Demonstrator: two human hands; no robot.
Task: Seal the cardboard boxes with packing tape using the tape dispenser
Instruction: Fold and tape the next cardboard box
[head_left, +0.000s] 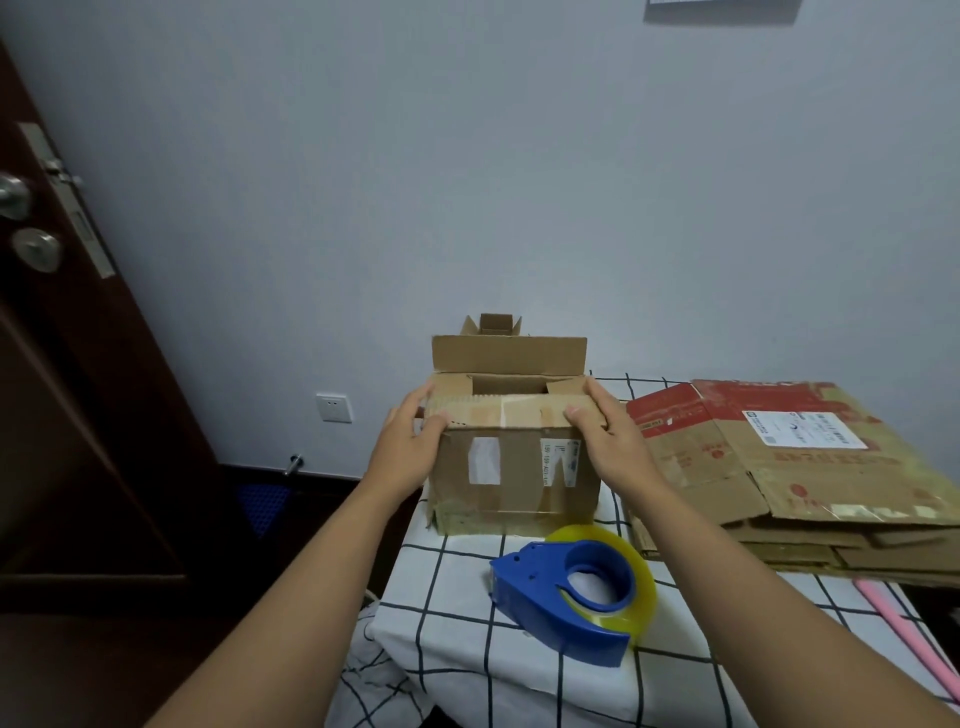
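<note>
Both hands grasp 1 open cardboard box (511, 470) at its top front corners: the left hand (408, 447) curls round the left corner, thumb on the folded front flap, and the right hand (613, 441) curls round the right corner the same way. That box is brown and worn, with white label scraps and old clear tape on its front face; its rear flap stands upright and the top gapes. It sits at the far left of the tabletop (467, 639), which wears a white cloth with a black grid. Behind it pokes 1 smaller open box (493, 325). Just in front lies 1 blue tape dispenser (566, 592) loaded with a yellowish roll, untouched. At right, a stack of flattened cartons (789, 467) lies flat, red-printed on top.
</note>
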